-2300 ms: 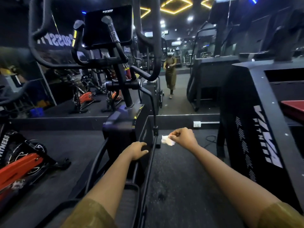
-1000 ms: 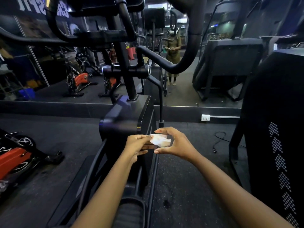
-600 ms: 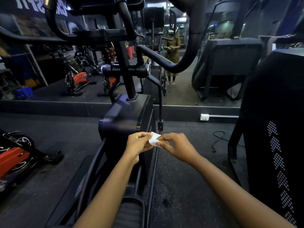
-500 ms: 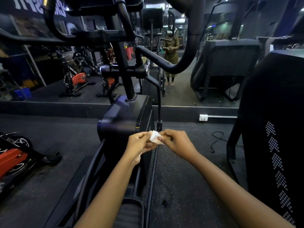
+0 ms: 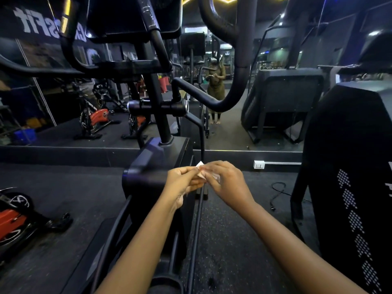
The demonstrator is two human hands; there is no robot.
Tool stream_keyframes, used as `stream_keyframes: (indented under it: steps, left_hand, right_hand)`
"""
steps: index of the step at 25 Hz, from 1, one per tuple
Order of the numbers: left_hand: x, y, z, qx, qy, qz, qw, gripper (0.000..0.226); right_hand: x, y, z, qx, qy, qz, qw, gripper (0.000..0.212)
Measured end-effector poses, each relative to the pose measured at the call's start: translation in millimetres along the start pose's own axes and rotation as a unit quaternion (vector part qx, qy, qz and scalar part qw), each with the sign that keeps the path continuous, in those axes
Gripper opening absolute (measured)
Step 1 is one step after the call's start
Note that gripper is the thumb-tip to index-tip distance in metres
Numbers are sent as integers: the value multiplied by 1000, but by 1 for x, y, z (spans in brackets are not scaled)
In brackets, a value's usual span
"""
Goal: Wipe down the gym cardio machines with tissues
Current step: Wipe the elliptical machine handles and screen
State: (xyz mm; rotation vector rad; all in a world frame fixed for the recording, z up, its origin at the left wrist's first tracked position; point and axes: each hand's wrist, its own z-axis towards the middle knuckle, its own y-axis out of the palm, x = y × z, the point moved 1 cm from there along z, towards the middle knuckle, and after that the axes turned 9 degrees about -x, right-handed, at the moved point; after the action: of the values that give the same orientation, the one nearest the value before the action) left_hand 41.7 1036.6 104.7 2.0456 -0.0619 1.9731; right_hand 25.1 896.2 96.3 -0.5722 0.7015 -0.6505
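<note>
Both hands (image 5: 184, 183) (image 5: 228, 183) pinching tissue (image 5: 200, 166), above elliptical (image 5: 152, 166)

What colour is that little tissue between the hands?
White. The tissue shows best in the head view.

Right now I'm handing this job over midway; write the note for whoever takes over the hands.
The left hand pinches the tissue at its left edge; the right hand pinches its right side.
Tissue: white, held in the air in front of the elliptical, touching no machine.
Done: nothing that shows here.
Left: wipe the elliptical, then the black machine on the right and the red bike on the left.
</note>
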Motion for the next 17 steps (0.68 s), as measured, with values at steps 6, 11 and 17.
stream_keyframes:
  steps: [6,11,17]
  left_hand:
    - [27,15,6,-21,39,9,999,13]
    - [67,22,24,-33,111,31,993,21]
    - [146,42,67,-31,204,46,977,31]
  right_hand:
    - [-3,-30,11,64,-47,-75,994,25]
    - [-8,-79,37,149,-65,-72,984,24]
    - [-29,-148,99,233,-75,-99,964,24]
